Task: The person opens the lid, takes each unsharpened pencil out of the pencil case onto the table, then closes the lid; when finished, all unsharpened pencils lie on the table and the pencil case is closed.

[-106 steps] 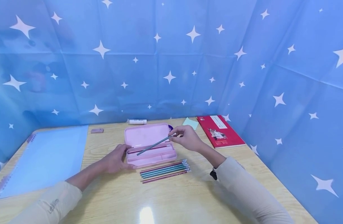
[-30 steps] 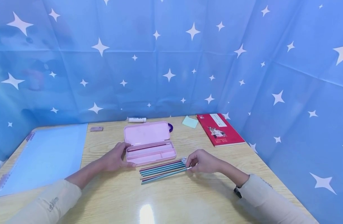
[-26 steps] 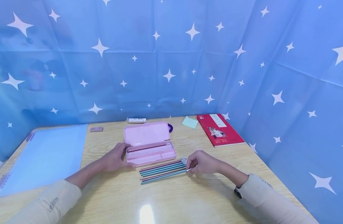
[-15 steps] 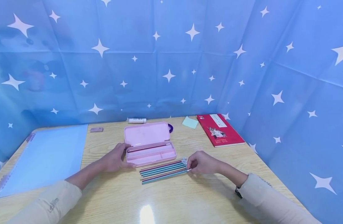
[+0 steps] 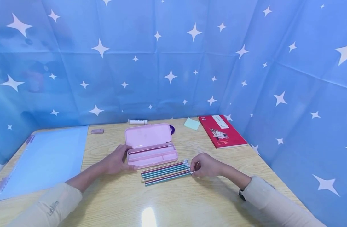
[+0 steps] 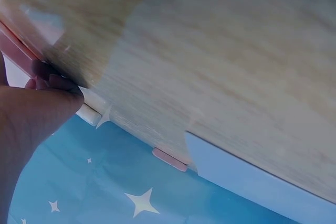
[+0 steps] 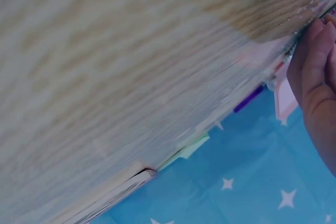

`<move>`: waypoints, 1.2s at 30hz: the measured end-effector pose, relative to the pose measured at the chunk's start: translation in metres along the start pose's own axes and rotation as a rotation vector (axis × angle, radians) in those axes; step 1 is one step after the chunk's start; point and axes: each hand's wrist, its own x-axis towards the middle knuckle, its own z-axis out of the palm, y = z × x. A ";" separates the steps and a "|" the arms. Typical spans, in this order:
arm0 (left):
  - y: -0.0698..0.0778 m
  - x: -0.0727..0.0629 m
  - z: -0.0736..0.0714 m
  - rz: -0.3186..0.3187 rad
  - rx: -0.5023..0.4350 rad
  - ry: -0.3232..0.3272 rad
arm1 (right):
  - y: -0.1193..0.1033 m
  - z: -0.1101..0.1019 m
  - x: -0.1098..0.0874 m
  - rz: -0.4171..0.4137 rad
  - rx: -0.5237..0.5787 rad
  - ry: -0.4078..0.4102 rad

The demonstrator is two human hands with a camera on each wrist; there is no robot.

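Observation:
The pink pencil case [image 5: 148, 135] lies with its lid raised, and a dark red pencil [image 5: 150, 149] rests in its long rear compartment. At the case's left end my left hand [image 5: 116, 160] grips it, thumb along the front corner and fingers at the back. In front of the case several red, green and yellow pencils [image 5: 163, 170] lie side by side, eraser ends to the right. My right hand [image 5: 208, 165] pinches the eraser end of a green pencil [image 5: 169, 180] at the row's near side. In the right wrist view the pinching fingertips [image 7: 315, 40] are at the frame's edge.
A red book [image 5: 222, 132] and a pale green sticky note [image 5: 192, 124] lie at the back right. Behind the case are a white tube [image 5: 138, 122] and a purple round thing [image 5: 172, 129]. An eraser [image 5: 97, 131] and blue sheet [image 5: 45, 157] lie left.
My right hand has brought the green pencil from over the case down to the row's near side, then shifted it slightly right. My left hand stays on the case.

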 end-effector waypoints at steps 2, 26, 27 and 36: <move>0.000 0.000 0.000 0.000 0.000 0.000 | 0.000 0.000 0.000 0.003 -0.002 0.001; 0.001 0.001 -0.001 -0.004 -0.005 -0.008 | -0.001 -0.003 0.001 0.106 -0.073 0.036; 0.001 0.001 -0.001 -0.005 -0.004 -0.008 | -0.001 -0.003 0.002 0.114 -0.077 0.035; 0.000 0.000 -0.001 -0.004 -0.005 -0.004 | -0.003 -0.001 0.003 0.124 -0.052 0.033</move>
